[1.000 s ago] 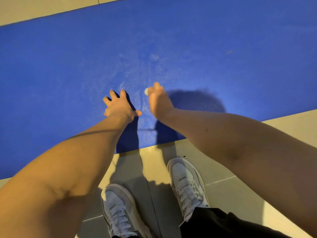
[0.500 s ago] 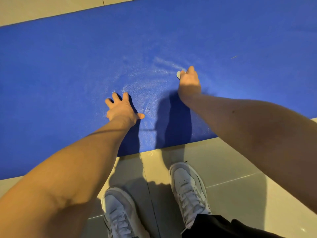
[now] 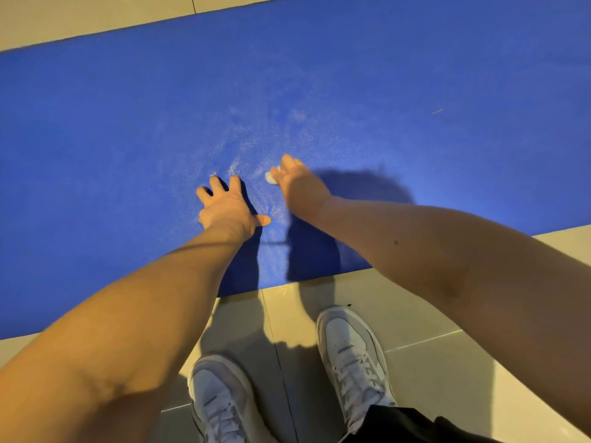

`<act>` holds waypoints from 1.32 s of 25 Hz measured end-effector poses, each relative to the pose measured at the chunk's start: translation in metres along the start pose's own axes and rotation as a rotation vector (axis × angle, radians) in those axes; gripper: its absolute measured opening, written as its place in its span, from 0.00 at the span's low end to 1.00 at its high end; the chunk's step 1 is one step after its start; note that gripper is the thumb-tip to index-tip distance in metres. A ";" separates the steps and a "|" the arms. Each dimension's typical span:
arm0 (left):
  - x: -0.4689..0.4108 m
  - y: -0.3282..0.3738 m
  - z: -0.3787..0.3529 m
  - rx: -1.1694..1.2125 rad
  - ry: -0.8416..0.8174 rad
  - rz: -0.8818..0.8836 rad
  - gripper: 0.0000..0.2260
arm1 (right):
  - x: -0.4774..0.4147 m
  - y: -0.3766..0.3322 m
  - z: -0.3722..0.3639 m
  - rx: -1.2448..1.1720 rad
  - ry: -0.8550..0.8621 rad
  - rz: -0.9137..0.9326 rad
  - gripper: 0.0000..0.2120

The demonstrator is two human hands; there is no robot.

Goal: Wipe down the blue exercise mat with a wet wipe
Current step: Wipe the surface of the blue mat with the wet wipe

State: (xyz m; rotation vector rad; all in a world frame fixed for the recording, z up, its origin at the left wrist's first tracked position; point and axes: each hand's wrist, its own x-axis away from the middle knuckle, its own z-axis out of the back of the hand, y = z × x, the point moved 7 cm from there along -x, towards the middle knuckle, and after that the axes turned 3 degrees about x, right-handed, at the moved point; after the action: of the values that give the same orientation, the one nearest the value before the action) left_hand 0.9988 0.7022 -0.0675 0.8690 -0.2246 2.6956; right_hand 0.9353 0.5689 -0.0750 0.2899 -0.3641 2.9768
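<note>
Blue mat [image 3: 128,155] flat on floor tile [image 3: 431,362], spans view. Left hand [image 3: 228,207] splayed flat, fingers released, likely pinning mat. Right hand [image 3: 300,185] clenched around wipe [image 3: 271,177], pressed on damp patch, centre.

Mat [image 3: 128,139] on floor [image 3: 431,378], both hands on mat, left hand [image 3: 228,209] at 8 o'clock of right hand [image 3: 300,183], wipe [image 3: 271,177] under right hand, shoes [image 3: 351,356] at 6 o'clock off mat.

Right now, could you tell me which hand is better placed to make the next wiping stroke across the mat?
The right hand: it holds the wet wipe against the blue mat. The left hand lies flat with spread fingers, probably bracing.
</note>
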 end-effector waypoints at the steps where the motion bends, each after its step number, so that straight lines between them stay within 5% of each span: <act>1: 0.000 0.001 0.000 -0.009 -0.014 -0.004 0.50 | -0.001 0.022 0.005 0.007 0.074 -0.104 0.14; 3: -0.003 0.003 0.003 -0.038 -0.040 -0.015 0.49 | -0.002 0.076 0.030 0.065 0.241 -0.339 0.14; 8: -0.016 0.010 0.021 0.050 0.018 -0.055 0.43 | -0.014 0.105 0.031 -0.074 0.112 -0.568 0.13; 11: -0.030 0.011 0.031 0.084 0.087 -0.080 0.44 | -0.024 0.047 0.024 -0.164 0.240 -0.475 0.09; 16: -0.054 0.008 0.038 0.009 -0.018 -0.099 0.59 | -0.036 0.003 0.012 -0.191 0.124 -0.083 0.11; 21: -0.059 0.009 0.038 -0.010 -0.057 -0.090 0.61 | -0.043 0.119 0.042 0.005 0.198 -0.447 0.16; 24: -0.061 0.008 0.038 -0.008 -0.049 -0.095 0.61 | -0.048 0.125 0.043 0.034 0.204 -0.500 0.15; 28: -0.062 0.007 0.037 -0.001 -0.041 -0.103 0.61 | -0.063 0.058 0.032 -0.078 0.264 -0.409 0.09; 33: -0.063 0.007 0.037 0.019 -0.036 -0.109 0.62 | -0.069 -0.010 0.015 -0.216 0.122 -0.098 0.14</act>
State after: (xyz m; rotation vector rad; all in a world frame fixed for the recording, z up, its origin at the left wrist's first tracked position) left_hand 1.0651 0.6717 -0.0758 0.9093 -0.1552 2.5868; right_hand 1.0070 0.5680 -0.0729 0.0995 -0.6314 2.8102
